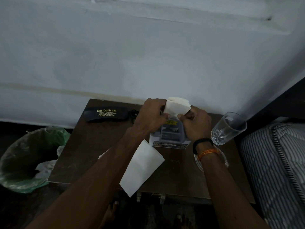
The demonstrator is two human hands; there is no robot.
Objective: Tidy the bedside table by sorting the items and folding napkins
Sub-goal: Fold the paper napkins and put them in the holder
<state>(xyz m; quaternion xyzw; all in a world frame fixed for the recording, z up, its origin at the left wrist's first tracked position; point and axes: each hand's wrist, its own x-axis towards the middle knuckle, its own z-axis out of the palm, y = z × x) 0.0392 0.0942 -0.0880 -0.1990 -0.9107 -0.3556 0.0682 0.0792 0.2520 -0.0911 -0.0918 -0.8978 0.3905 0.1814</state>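
Note:
A white napkin is held up above the back of the dark wooden bedside table. My left hand pinches its left edge and my right hand pinches its lower right corner. Below the hands sits a small boxed item with a clear front. A second white napkin, folded flat, lies at the table's front, partly under my left forearm. A black spectacle case with yellow lettering lies at the back left.
A clear drinking glass stands at the table's right edge, with a glass dish under my right wrist. A bin lined with a green bag is on the floor to the left. A striped mattress adjoins the right side.

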